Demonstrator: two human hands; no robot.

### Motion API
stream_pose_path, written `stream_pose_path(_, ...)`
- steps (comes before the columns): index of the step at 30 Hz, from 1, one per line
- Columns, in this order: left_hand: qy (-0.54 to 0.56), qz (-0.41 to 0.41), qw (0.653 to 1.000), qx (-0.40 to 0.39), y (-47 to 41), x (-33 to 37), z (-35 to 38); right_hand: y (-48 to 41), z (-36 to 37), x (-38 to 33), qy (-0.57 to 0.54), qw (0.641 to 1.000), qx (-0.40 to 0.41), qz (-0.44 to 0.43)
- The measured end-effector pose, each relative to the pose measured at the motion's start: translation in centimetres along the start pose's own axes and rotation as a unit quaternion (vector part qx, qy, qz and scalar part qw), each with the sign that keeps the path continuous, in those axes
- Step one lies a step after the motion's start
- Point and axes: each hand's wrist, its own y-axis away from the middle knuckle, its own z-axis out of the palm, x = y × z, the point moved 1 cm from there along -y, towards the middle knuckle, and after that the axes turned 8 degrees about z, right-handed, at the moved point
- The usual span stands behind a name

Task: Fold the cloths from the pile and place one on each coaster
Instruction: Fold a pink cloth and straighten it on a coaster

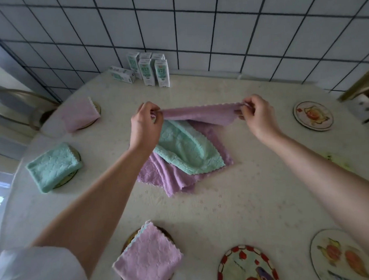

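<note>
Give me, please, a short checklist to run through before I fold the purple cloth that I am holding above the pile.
1. Left hand pinches one top corner of the purple cloth: ok.
2. Right hand pinches the other top corner: ok.
3. Top edge stretched straight between both grips: ok.
4. Cloth hangs free of the pile: cannot tell; they overlap in view.
5. A bare coaster waits: ok, the far right coaster is uncovered.

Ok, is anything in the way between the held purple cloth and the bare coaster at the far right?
Nothing visible. The purple cloth, held above the pile, has only bare table between it and that coaster.
</note>
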Motion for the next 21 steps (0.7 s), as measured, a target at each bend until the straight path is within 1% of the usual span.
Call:
stream_pose_path(2, -0.008, 0.031, 0.999, 0.037, 0.6, 2.1, -0.2, 0.7, -2.2, 0.2, 0.005, 0.999, 0.017, -0.049)
stream_pose_path(5, -0.018, 0.065, 0.995, 0.072, 2.8, 5.1, -0.3, 3.0, -5.7, 0.8, -0.018, 0.993, 0.017, -0.112)
stream_pose_path(8, -0.041, 0.081, 0.993, 0.077, 6.7, 7.8, 0.1, 6.1, -8.7, 2.7, -0.030, 0.988, -0.002, -0.152)
stream_pose_path(11, -0.055, 0.068, 0.994, 0.069, 12.1, 10.3, 1.0, 10.1, -11.3, 5.9, -0.031, 0.982, -0.012, -0.184)
stream_pose_path(13, -0.044, 0.060, 0.996, 0.049, 16.2, 11.9, 1.8, 12.8, -12.5, 8.6, -0.026, 0.982, -0.034, -0.185)
stream_pose_path(16, -0.035, 0.031, 0.999, 0.008, 22.5, 13.4, 2.8, 17.1, -13.9, 12.8, -0.006, 0.981, -0.088, -0.171)
stream_pose_path(19, -0.045, -0.012, 0.998, -0.040, 28.6, 14.7, 3.3, 20.9, -15.1, 16.4, 0.018, 0.979, -0.150, -0.138)
stream_pose_path(21, -0.050, -0.026, 0.996, -0.067, 32.0, 15.9, 3.5, 23.4, -15.9, 18.3, 0.030, 0.974, -0.191, -0.117)
